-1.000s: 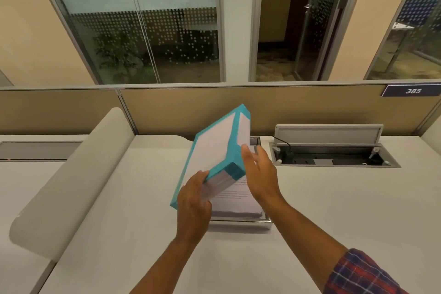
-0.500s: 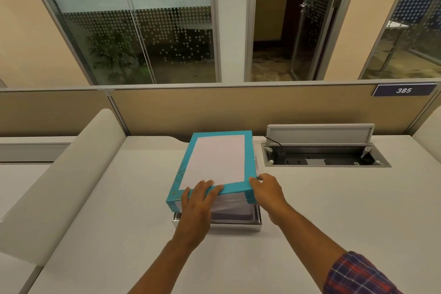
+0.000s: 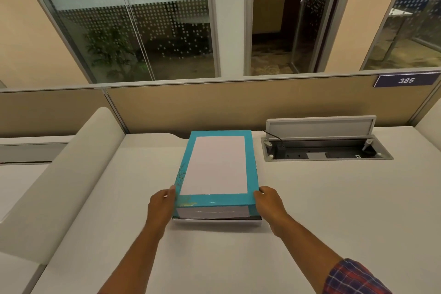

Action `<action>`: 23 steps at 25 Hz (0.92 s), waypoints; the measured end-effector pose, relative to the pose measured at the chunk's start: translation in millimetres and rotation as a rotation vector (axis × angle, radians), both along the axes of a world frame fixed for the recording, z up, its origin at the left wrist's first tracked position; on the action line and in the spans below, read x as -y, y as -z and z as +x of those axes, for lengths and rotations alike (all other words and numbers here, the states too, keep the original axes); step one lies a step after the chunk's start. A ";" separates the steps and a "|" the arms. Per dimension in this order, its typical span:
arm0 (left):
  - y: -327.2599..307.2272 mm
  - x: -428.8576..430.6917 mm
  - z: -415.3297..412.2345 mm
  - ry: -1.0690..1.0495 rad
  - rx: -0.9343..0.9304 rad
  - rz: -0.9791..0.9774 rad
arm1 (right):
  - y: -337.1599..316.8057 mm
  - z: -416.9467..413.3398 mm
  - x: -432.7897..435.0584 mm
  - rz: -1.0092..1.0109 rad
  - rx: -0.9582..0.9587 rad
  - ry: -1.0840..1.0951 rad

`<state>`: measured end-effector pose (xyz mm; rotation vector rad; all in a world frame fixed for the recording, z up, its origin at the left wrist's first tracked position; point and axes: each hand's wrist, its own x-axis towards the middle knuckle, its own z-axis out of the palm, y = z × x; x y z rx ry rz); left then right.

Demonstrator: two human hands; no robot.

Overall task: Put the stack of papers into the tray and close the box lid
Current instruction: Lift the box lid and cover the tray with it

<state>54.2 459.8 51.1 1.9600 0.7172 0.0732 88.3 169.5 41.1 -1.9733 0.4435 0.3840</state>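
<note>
A teal box lid (image 3: 216,199) with a white panel on top lies flat over the tray (image 3: 217,221), whose silvery rim shows along the near edge. Through the lid's clear front the white paper stack (image 3: 212,212) is visible inside. My left hand (image 3: 160,205) grips the lid's near left corner, thumb on top. My right hand (image 3: 269,201) grips the near right corner. Both forearms reach in from below; the right one has a plaid sleeve.
The box sits on a white desk (image 3: 310,210). To its right is an open cable hatch (image 3: 324,148) with a raised flap and a black cord. A curved white divider (image 3: 64,169) rises at the left. A tan partition (image 3: 214,105) closes the far edge.
The lid, tilted up on edge a second ago, has come down flat over the tray. Both hands have slid to its near corners.
</note>
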 end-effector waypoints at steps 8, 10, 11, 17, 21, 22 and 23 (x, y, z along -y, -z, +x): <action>5.4 -6.5 -3.2 0.022 -0.053 -0.038 | -3.0 -15.4 -2.1 -0.105 0.002 -0.008; 7.2 -9.3 -2.7 0.024 -0.072 -0.052 | -1.7 -19.2 -1.1 -0.176 -0.017 -0.028; 8.7 -11.2 -2.5 0.024 -0.081 -0.063 | 0.5 -20.8 -0.2 -0.157 -0.007 -0.031; 14.5 -13.5 -4.0 0.019 -0.105 -0.094 | 9.4 -27.9 3.9 -0.083 0.041 -0.066; 13.8 -13.3 -0.6 0.021 -0.147 -0.081 | 10.3 -26.6 6.1 -0.108 0.033 -0.093; 11.3 -13.1 2.4 0.040 -0.156 -0.058 | 8.8 -25.6 5.4 -0.133 0.032 -0.109; 8.4 -12.3 6.4 0.076 -0.165 -0.003 | 7.5 -24.0 4.0 -0.191 0.043 -0.124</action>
